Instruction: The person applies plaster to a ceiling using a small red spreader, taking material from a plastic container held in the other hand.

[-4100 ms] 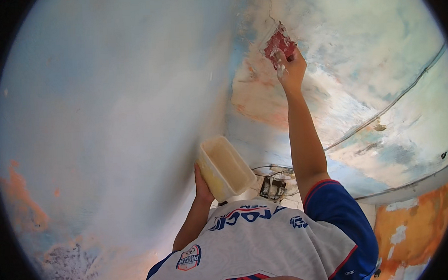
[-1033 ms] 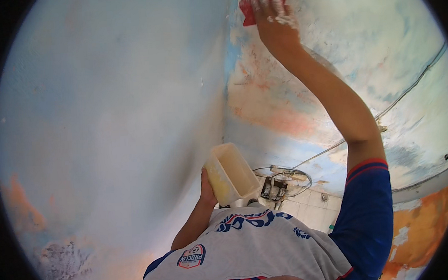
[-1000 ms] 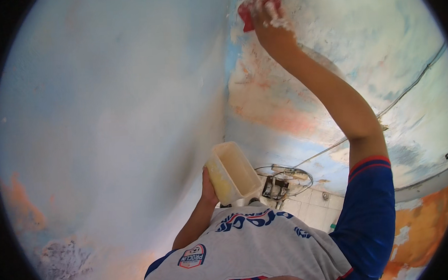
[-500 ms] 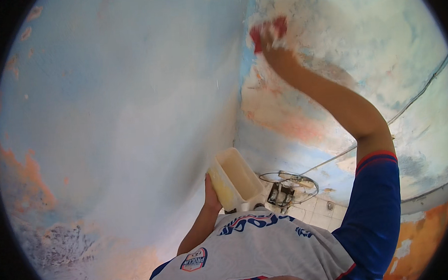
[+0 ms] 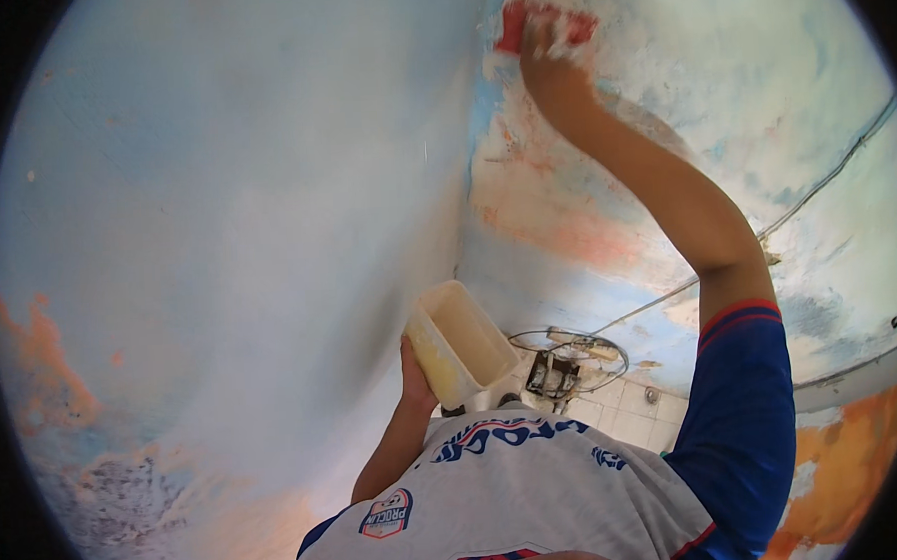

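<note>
At the far left, orange patches [image 5: 46,348] showed on the pale blue wall [image 5: 245,209]. The left hand [image 5: 413,377] grasped a cream plastic tub [image 5: 461,344] by its outer left side, its fingers partly hidden; the tub was tilted, its open mouth showing pale inner walls. Beyond it, a dark object [image 5: 553,376] lay near the tiled floor's [image 5: 614,413] visible edge, beside a loop of cable [image 5: 627,360]. High up, just right of the corner, the right hand [image 5: 551,60] gripped a red flat tool [image 5: 582,28] at the stained wall [image 5: 740,67], white smears about its blurred fingers. Farthest right was an orange-painted section [image 5: 856,452].
</note>
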`<move>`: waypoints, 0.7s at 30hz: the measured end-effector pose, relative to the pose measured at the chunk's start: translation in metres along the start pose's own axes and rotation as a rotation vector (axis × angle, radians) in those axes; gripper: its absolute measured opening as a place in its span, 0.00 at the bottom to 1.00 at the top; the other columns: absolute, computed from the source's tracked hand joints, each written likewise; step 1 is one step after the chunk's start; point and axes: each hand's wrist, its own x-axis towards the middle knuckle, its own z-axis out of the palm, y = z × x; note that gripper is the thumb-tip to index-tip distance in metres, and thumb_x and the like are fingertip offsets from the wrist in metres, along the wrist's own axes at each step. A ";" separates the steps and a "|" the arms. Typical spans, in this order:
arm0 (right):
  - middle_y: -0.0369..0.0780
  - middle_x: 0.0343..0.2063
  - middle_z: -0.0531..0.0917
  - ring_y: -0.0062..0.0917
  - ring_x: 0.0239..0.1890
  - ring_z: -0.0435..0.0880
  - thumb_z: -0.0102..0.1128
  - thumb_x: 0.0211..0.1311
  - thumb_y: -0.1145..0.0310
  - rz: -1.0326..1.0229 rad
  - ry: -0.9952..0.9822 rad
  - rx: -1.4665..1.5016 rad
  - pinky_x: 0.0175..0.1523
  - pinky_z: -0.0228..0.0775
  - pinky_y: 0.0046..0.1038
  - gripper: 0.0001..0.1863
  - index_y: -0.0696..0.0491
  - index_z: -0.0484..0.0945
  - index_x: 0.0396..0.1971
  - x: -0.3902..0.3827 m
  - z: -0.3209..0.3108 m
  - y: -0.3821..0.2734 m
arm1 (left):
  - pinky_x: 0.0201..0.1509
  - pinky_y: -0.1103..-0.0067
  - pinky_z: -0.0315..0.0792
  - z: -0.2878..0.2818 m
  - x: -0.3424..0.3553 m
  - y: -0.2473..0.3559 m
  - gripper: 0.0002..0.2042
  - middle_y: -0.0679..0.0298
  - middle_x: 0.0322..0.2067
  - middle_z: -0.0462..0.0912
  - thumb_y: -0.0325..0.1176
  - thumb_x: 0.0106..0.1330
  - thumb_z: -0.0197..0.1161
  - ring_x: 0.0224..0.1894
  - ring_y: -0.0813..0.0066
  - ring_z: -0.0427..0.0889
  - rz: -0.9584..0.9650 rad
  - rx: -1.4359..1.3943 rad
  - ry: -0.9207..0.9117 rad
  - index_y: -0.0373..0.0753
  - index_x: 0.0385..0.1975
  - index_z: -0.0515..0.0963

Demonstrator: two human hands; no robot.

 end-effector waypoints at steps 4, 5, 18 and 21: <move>0.52 0.55 0.79 0.49 0.53 0.78 0.61 0.63 0.55 -0.147 -0.202 0.264 0.40 0.71 0.49 0.28 0.57 0.78 0.58 -0.156 0.025 -0.107 | 0.72 0.57 0.68 -0.004 0.004 -0.001 0.37 0.58 0.69 0.70 0.67 0.76 0.34 0.69 0.55 0.71 -0.002 0.022 0.048 0.46 0.74 0.61; 0.51 0.59 0.78 0.46 0.55 0.79 0.58 0.67 0.65 -0.419 -0.602 0.276 0.55 0.74 0.52 0.27 0.60 0.73 0.64 -0.179 0.016 -0.124 | 0.72 0.58 0.68 -0.008 0.002 0.000 0.37 0.58 0.69 0.71 0.68 0.76 0.33 0.69 0.55 0.71 0.016 0.023 0.050 0.47 0.74 0.62; 0.41 0.46 0.84 0.24 0.35 0.85 0.57 0.69 0.77 1.345 -0.503 2.372 0.30 0.79 0.26 0.23 0.59 0.68 0.62 -0.208 -0.154 0.043 | 0.73 0.61 0.67 0.076 0.025 0.015 0.39 0.61 0.70 0.69 0.69 0.75 0.35 0.70 0.60 0.70 0.409 0.251 -0.050 0.46 0.74 0.61; 0.43 0.47 0.84 0.25 0.35 0.86 0.57 0.69 0.78 1.316 -0.378 2.335 0.30 0.79 0.26 0.26 0.58 0.67 0.66 -0.217 -0.177 0.066 | 0.72 0.61 0.68 0.104 0.040 0.011 0.41 0.63 0.69 0.69 0.72 0.73 0.36 0.70 0.61 0.70 0.458 0.176 -0.121 0.47 0.74 0.61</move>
